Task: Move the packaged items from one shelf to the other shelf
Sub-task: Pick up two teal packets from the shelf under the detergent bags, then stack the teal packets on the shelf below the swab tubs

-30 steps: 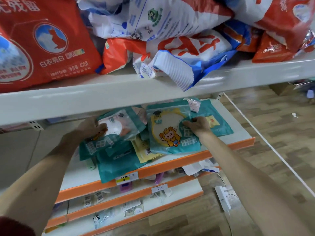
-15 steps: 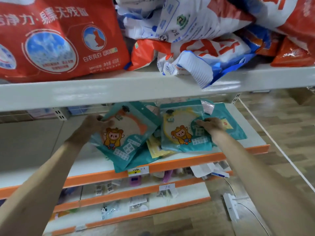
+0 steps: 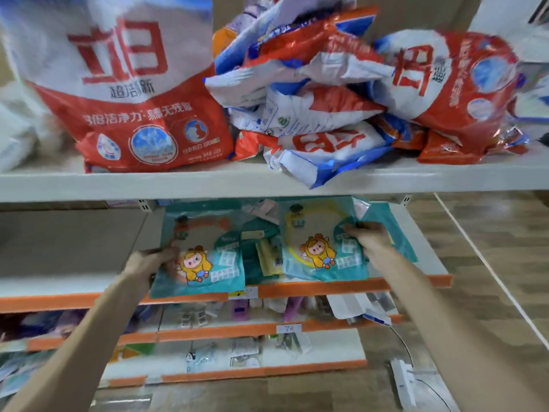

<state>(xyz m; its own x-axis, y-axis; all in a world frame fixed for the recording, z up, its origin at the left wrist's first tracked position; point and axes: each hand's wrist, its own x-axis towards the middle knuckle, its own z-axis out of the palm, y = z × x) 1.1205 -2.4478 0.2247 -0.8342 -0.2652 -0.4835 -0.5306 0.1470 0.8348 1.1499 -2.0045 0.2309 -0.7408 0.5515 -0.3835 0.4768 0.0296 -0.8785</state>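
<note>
On the orange-edged shelf (image 3: 416, 281), two teal packets printed with a cartoon figure lie side by side. The left hand (image 3: 148, 263) grips the left teal packet (image 3: 214, 272) by its left edge, fingers curled round it; this packet's lower edge overhangs the shelf front. The right hand (image 3: 371, 239) pinches the right teal packet (image 3: 312, 257) at its right side. Above, a white shelf (image 3: 178, 182) carries a large red-and-white detergent bag (image 3: 124, 108) beside a heap of smaller bags (image 3: 312, 114).
</note>
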